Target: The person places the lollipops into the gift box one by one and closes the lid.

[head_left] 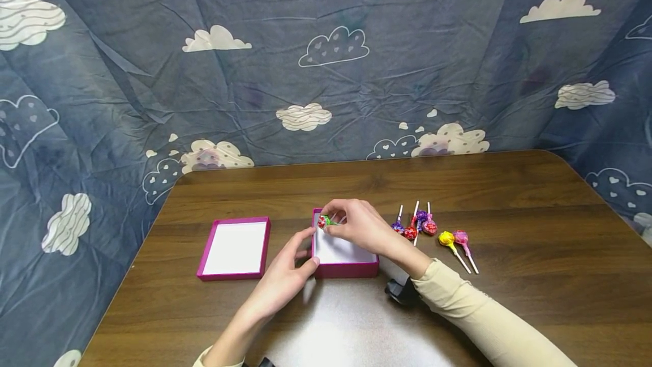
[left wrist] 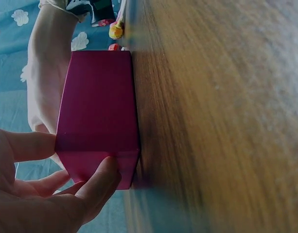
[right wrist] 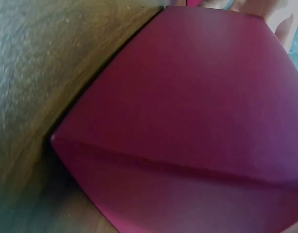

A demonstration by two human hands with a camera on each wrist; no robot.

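Observation:
A lollipop with a red and green wrapper (head_left: 324,221) is held in my right hand (head_left: 359,222), pinched between thumb and fingers over the far left part of an open magenta box (head_left: 347,269). Whether the candy touches the white inside of the box, I cannot tell. My left hand (head_left: 285,271) rests against the box's left side, thumb at the near left corner and fingers spread along the wall. In the left wrist view, the left fingers (left wrist: 97,187) touch that magenta wall. The right wrist view is mostly filled by the box (right wrist: 187,111); the lollipop is hidden there.
To the left lies a magenta lid (head_left: 234,248) with its white inside up. Right of the box are several wrapped lollipops (head_left: 410,232), then a yellow lollipop (head_left: 446,238) and a pink lollipop (head_left: 460,237). A cloud-patterned cloth (head_left: 326,89) hangs behind the wooden table (head_left: 550,242).

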